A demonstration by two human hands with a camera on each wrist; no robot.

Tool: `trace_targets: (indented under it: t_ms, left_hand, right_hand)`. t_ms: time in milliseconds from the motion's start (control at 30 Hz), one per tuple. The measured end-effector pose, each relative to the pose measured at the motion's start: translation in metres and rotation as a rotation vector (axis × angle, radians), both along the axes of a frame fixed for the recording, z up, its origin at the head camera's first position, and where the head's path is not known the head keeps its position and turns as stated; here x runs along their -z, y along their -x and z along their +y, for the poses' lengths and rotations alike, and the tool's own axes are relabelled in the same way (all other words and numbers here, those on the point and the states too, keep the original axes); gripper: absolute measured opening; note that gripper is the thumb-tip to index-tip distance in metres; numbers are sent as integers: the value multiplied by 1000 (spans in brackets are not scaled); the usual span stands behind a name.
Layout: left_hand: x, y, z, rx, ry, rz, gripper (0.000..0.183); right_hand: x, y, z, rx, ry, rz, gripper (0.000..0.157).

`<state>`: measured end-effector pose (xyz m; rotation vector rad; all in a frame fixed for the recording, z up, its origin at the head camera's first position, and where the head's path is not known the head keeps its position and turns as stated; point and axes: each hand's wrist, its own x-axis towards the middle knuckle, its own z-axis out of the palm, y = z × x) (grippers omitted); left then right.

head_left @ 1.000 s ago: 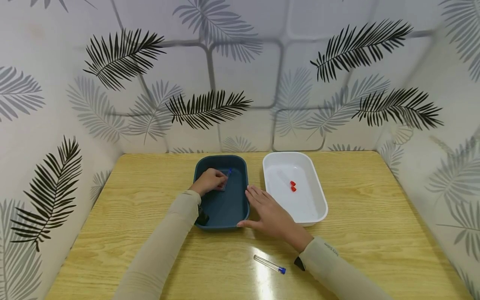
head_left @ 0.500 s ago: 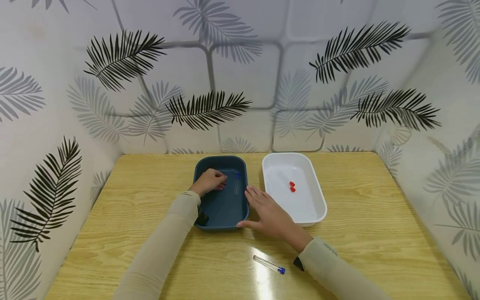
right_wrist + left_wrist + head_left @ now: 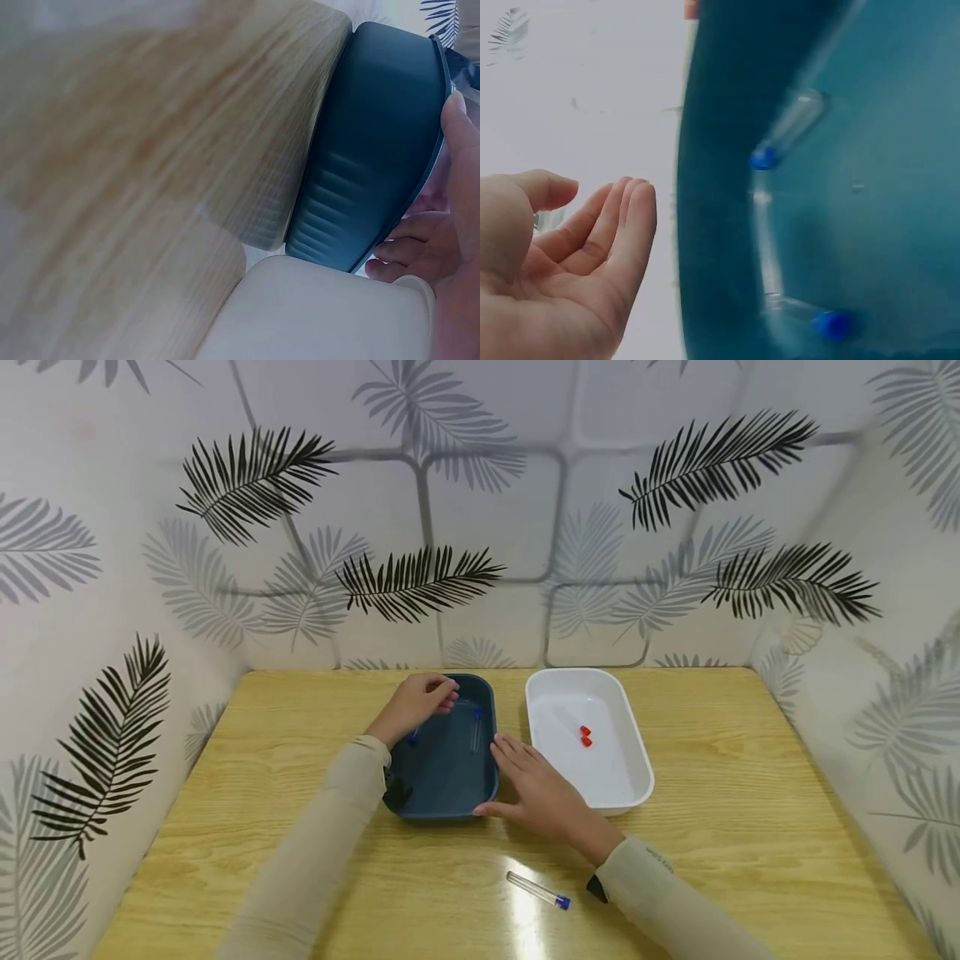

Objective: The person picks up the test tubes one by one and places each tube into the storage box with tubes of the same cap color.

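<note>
My left hand (image 3: 417,703) is over the left side of a dark blue tray (image 3: 444,814), its fingers loosely bent. The left wrist view shows the thumb apart from the fingers and nothing gripped. A clear test tube (image 3: 476,731) with a blue cap lies inside the tray toward its right wall. Another blue cap (image 3: 413,737) shows beside the left wrist, its tube partly hidden. The left wrist view has two blue-capped tubes, one of them a blurred test tube (image 3: 799,118). My right hand (image 3: 536,785) rests against the tray's right rim with straight fingers, thumb at the front corner.
A white tray (image 3: 639,760) stands to the right, holding two small red pieces (image 3: 586,736). On the wooden table (image 3: 720,852) in front lies a clear tube (image 3: 537,890) with a blue cap. Leaf-patterned walls (image 3: 480,510) enclose the back and sides.
My left hand has let go of a test tube, which now lies near the tray's right wall. The hand has risen and drawn back, uncovering another blue cap. The right hand stays put.
</note>
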<state>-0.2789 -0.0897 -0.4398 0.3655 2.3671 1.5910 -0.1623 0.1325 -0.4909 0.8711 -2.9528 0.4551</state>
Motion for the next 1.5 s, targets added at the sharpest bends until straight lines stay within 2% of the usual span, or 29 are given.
trace_targets:
  t_ms: [167, 300, 467, 667, 900, 1067, 1200, 1333, 1500]
  left_hand:
    - [-18, -12, -2, 25, -22, 46, 35]
    - [-27, -27, -3, 70, 15, 127, 30]
    - [-40, -51, -4, 168, 63, 214, 27]
    - [-46, -78, -5, 273, 152, 323, 24]
    - [-44, -107, -3, 335, 158, 333, 22]
    - [-40, -129, 6, 461, 92, 288, 22]
    - [-33, -146, 17, 553, 72, 286, 24]
    - [-24, -159, 29, 637, 88, 312, 19]
    - [-11, -172, 41, 736, 147, 317, 18]
  right_hand:
    - [-1, 0, 0, -7, -2, -15, 100]
    - [0, 0, 0, -10, 2, -2, 100]
    - [-1, 0, 0, -8, 10, 12, 100]
    - [0, 2, 1, 8, 2, -2, 100]
    - [1, 3, 1, -9, 11, 13, 99]
    - [0, 4, 3, -39, 5, 36, 93]
    - [-2, 4, 5, -66, -22, 73, 84]
    - [-1, 4, 4, -67, -8, 90, 83]
    - [1, 2, 2, -35, 30, 56, 93]
